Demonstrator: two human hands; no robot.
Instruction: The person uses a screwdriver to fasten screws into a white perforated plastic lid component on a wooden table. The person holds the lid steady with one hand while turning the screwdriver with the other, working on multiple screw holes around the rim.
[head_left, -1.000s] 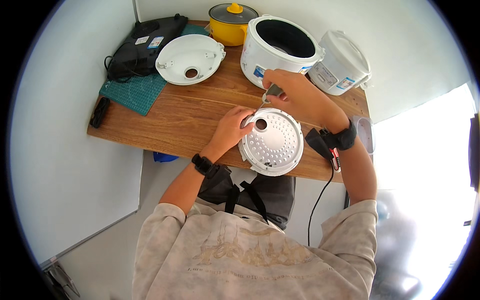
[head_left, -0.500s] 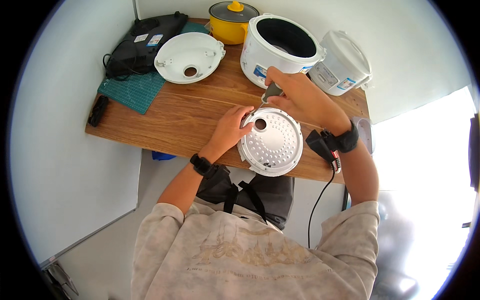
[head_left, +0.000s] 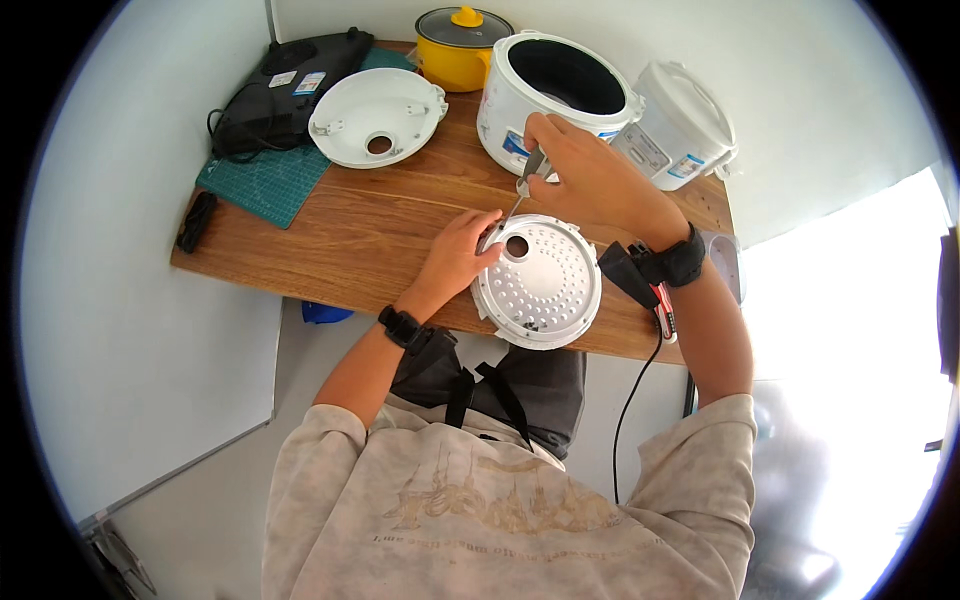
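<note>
Shifting slightly up toward 12 o'clock versus half a second ago, the right hand stays clenched on the grey-handled, thin metal-shafted screwdriver; more shaft shows now, so it reads as re-angling or lifting while rim work is unfinished. Tip sits at the 11 o'clock edge of the round, white, dimpled disc with a round hole; contact too small to tell. Left hand hasn't let go: grasping the disc's rim around 10 o'clock, thumb on its face, fingers along the edge, firmness can't tell. Disc lies on the brown wood-grain table near its front edge, at 4 o'clock from the left hand, touching it, and at 7 o'clock from the right, just beside.
</note>
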